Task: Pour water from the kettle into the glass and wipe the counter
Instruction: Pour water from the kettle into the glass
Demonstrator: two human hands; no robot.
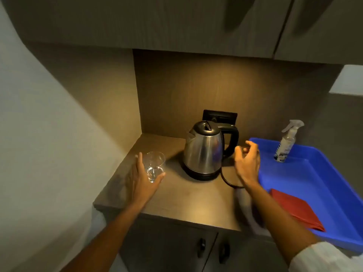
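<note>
A steel kettle [204, 152] with a black lid and handle stands on its base at the back of the brown counter [188, 201]. Its handle points right. A clear glass [154, 165] stands left of the kettle, with a little water in the bottom. My left hand [142, 179] wraps around the glass from the left, fingers touching it. My right hand [246, 161] hovers just right of the kettle handle, fingers curled and apart, holding nothing. A folded red cloth [296, 210] lies in the blue tray [322, 185] on the right.
A spray bottle [286, 142] stands in the tray's far corner. The kettle's black cord [227, 181] loops on the counter under my right wrist. A black wall socket [220, 115] sits behind the kettle. Cupboards hang overhead, and cabinet doors are below the counter edge.
</note>
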